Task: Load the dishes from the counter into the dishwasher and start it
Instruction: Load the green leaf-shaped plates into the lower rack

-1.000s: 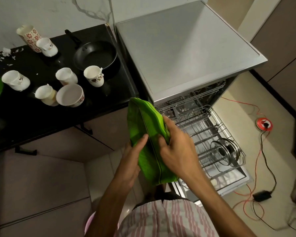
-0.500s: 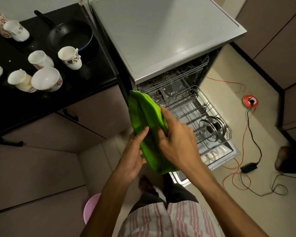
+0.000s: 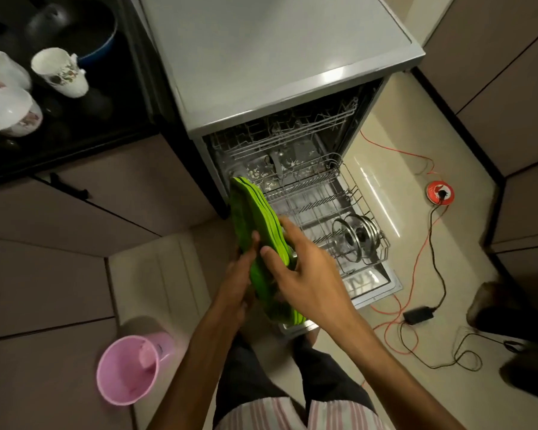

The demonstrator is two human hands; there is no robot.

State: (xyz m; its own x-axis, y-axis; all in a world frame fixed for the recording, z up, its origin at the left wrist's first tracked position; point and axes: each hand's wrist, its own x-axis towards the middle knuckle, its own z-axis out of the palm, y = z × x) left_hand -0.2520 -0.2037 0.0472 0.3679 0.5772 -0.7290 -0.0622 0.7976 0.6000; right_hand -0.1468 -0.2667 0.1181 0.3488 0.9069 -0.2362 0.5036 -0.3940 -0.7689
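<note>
A stack of green plates (image 3: pixel 255 221) stands on edge just left of the pulled-out lower rack (image 3: pixel 351 212) of the open dishwasher (image 3: pixel 274 60). My left hand (image 3: pixel 239 283) holds the stack from its left side with fingers along its face. My right hand (image 3: pixel 295 268) grips the stack's right rim, thumb on the near face. A steel lid (image 3: pixel 357 235) stands in the rack's front right corner. White floral cups (image 3: pixel 61 72) and a dark pan (image 3: pixel 75 26) remain on the black counter (image 3: pixel 75 131) at upper left.
A pink plastic jug (image 3: pixel 128 367) sits on the floor at my left foot. Red and black cables (image 3: pixel 429 243) with an adapter and a red socket (image 3: pixel 440 193) lie on the floor right of the dishwasher door. Cabinet fronts line both sides.
Both hands have carried the green plates down and right toward the lower rack. My view has tilted down, so the counter slid to the upper left and the pink jug came into view.
</note>
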